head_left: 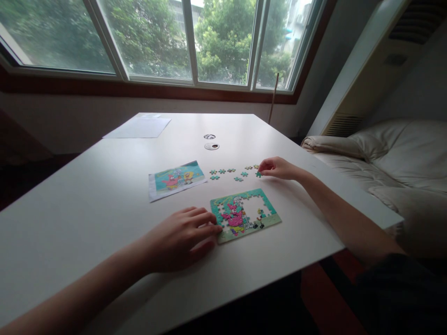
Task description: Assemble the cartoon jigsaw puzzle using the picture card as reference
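A partly filled jigsaw puzzle (235, 221) lies on the white table, with a white gap at its upper right and smaller gaps at the left. My left hand (186, 235) rests flat at its left edge, fingers stretched out and fingertips touching the frame. Beyond the puzzle, my right hand (277, 167) has thumb and fingers closed on a green puzzle piece (258, 175). Several loose puzzle pieces (222, 171) lie scattered to the left of that hand. A printed reference picture (178, 179) with the same cartoon figures lies left of the pieces.
Two small round discs (211, 146) lie farther back on the table (104, 200). White paper sheets (139, 127) are at the far left corner. A pale sofa (401, 158) stands to the right, and a window (223, 42) is behind the table.
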{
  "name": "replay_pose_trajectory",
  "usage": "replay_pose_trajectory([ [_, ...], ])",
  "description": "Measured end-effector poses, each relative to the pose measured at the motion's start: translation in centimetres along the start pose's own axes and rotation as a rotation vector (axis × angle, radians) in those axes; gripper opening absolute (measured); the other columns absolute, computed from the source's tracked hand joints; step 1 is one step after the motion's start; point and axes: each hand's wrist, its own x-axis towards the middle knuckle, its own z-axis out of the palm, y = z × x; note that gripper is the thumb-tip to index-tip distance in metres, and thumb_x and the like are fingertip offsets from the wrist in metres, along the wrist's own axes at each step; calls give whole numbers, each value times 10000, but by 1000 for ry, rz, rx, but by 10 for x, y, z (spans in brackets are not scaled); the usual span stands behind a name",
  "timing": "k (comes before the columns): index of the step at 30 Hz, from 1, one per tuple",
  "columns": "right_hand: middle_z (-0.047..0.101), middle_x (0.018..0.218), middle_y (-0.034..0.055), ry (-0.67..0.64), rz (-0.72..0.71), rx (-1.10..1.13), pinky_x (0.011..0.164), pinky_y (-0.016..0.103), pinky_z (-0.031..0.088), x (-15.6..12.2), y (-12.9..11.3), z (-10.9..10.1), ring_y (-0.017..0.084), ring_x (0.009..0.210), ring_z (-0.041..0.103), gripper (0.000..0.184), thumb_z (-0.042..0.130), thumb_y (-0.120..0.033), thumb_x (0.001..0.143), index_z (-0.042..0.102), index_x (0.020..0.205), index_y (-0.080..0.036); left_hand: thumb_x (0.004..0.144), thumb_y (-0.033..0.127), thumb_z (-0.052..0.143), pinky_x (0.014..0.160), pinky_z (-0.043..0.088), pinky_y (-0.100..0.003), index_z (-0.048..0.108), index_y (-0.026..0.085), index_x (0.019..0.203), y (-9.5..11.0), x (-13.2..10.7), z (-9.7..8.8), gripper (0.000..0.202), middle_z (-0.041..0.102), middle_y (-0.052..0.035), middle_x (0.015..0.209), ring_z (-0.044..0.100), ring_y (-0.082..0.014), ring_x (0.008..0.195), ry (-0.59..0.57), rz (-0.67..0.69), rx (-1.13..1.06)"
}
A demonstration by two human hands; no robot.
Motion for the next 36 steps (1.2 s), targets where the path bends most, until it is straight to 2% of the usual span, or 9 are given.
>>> replay_pose_trajectory([
  [8, 669, 788, 24, 75, 32, -248, 647, 224, 432, 2, -5, 9, 125, 690, 568, 154, 546, -155, 702, 655, 809, -170, 885, 237, 474, 800, 449, -352, 552, 236, 1111, 0, 0, 1, 239, 597, -64, 1022, 561, -206, 896, 12, 8, 8],
  [13, 656, 805, 22, 85, -33, -319, 640, 226, 417, 2, -6, 12, 121, 665, 530, 157, 541, -149, 695, 667, 781, -185, 881, 231, 481, 801, 451, -345, 556, 234, 1100, 0, 2, 1, 231, 599, -66, 1014, 565, -205, 893, 19, 7, 22],
  [19, 620, 812, 43, 238, -102, -363, 653, 252, 410, 12, 1, 11, 122, 641, 505, 182, 550, -256, 764, 678, 856, -167, 873, 226, 489, 785, 456, -330, 566, 235, 1074, 1, 2, 1, 215, 602, -61, 995, 570, -198, 878, 36, 9, 19],
  [23, 602, 840, 55, 295, -103, -401, 724, 275, 415, 23, 8, 13, 152, 736, 541, 201, 584, -294, 778, 694, 905, -184, 874, 227, 490, 779, 455, -338, 565, 232, 1076, 1, 2, 1, 216, 599, -57, 993, 568, -198, 874, 34, 11, 5],
  [28, 604, 893, 69, 249, -81, -402, 784, 288, 416, 32, 9, 16, 180, 829, 560, 209, 644, -349, 744, 714, 882, -207, 881, 230, 483, 779, 454, -333, 570, 230, 1063, 2, 3, 0, 202, 599, -60, 991, 568, -196, 874, 29, 4, 2],
  [36, 641, 867, 59, 152, -3, -439, 771, 272, 411, 42, 2, 15, 193, 861, 567, 153, 670, -300, 705, 700, 806, -189, 877, 230, 481, 765, 459, -322, 576, 225, 1040, 2, 3, 0, 189, 599, -61, 971, 568, -188, 845, 45, 9, 11],
])
